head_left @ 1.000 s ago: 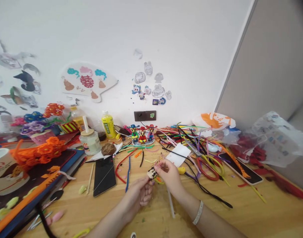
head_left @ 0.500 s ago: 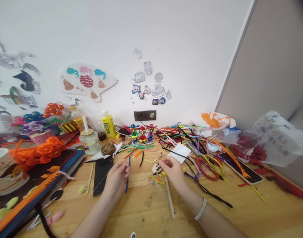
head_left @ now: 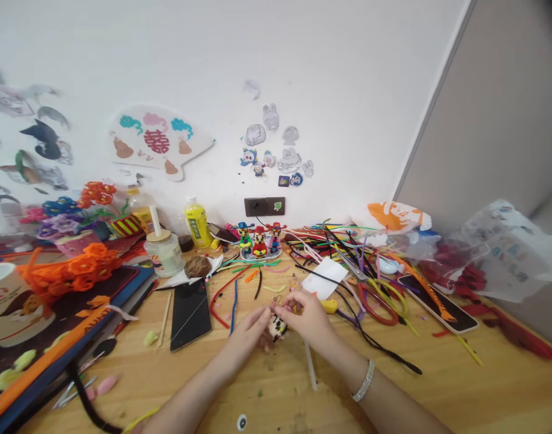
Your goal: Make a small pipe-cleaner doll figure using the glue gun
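Close together over the middle of the wooden table, both hands meet at a small black-and-white fuzzy figure (head_left: 278, 327) with a yellow bit on it. My left hand (head_left: 254, 328) comes from the left, its fingers closed around the figure's left side. From the right, my right hand (head_left: 307, 309) pinches at its top with thumb and forefinger. A thin glue stick (head_left: 311, 366) lies beneath my right hand, and a yellow-handled tool (head_left: 330, 306) shows just behind it. Left of my hands lies a blue pipe cleaner (head_left: 234, 307).
Three finished figures (head_left: 259, 242) stand on a small tray at the back. Loose pipe cleaners (head_left: 339, 241) and red-handled scissors (head_left: 379, 310) lie to the right. A black phone (head_left: 191, 313), a glass jar (head_left: 164, 253) and a yellow bottle (head_left: 197, 224) are on the left.
My left hand has moved right to meet my right hand at the figure. The figure has come off the table slightly toward me and left, and a red pipe cleaner is uncovered.
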Motion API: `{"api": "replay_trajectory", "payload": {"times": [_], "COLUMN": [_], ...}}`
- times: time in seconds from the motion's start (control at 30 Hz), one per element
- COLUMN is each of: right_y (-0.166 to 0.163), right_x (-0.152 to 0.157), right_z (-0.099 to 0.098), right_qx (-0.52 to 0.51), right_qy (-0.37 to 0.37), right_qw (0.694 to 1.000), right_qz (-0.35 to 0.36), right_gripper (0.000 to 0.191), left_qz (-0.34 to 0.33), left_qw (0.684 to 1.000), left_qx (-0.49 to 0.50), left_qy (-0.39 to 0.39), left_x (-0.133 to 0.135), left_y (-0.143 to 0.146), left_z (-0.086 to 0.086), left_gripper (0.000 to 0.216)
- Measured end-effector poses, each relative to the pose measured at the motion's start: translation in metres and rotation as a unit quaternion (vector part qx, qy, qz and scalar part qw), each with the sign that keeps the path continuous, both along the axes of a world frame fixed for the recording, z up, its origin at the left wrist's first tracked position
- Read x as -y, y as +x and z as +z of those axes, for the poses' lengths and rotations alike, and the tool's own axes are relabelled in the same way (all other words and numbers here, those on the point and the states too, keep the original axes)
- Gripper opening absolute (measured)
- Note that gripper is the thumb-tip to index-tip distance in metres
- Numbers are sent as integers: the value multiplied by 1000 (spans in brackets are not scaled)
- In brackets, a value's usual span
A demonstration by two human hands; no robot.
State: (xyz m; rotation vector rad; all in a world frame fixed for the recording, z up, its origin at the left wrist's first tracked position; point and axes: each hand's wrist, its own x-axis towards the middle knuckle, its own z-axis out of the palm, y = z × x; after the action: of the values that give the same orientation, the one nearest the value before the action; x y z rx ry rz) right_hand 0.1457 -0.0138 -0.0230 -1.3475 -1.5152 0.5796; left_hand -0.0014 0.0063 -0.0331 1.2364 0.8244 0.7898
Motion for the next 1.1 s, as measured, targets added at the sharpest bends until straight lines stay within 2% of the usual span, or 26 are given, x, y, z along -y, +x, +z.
{"api": "replay_trajectory", "payload": {"times": [0.07,0.13,0.27,0.33,0.4,0.57,0.67,0.9,1.1], "right_y": [-1,-1,1,1,-2,-15,-20,-18,-13], "right_x": [2,5,12,15,15,15,15,13,10], "right_z": [2,6,17,18,16,4,3,4,1], "right_qx": [26,55,66,53,44,-51,-114,-186,-249], "right_qy": [10,42,122,129,99,-44,-80,-78,-59], "right_qw": [1000,997,990,989,994,993,984,972,965], "right_qz": [13,20,-22,-40,-28,99,108,120,54], "right_gripper": [10,10,13,19,29,38,38,40,27], "left_qz": [-40,-50,3,34,62,80,73,70,69], "left_qw": [999,998,993,985,980,979,980,975,972], "left_qx": [21,47,101,135,161,181,182,209,224], "left_qy": [-3,-5,-67,-98,-98,-57,-45,-34,-28], "left_x": [2,3,5,5,4,1,1,2,0], "left_y": [2,4,4,3,2,0,0,1,1], "left_z": [1,4,11,14,16,16,14,15,16], "left_gripper": [39,35,28,28,29,31,32,31,32]}}
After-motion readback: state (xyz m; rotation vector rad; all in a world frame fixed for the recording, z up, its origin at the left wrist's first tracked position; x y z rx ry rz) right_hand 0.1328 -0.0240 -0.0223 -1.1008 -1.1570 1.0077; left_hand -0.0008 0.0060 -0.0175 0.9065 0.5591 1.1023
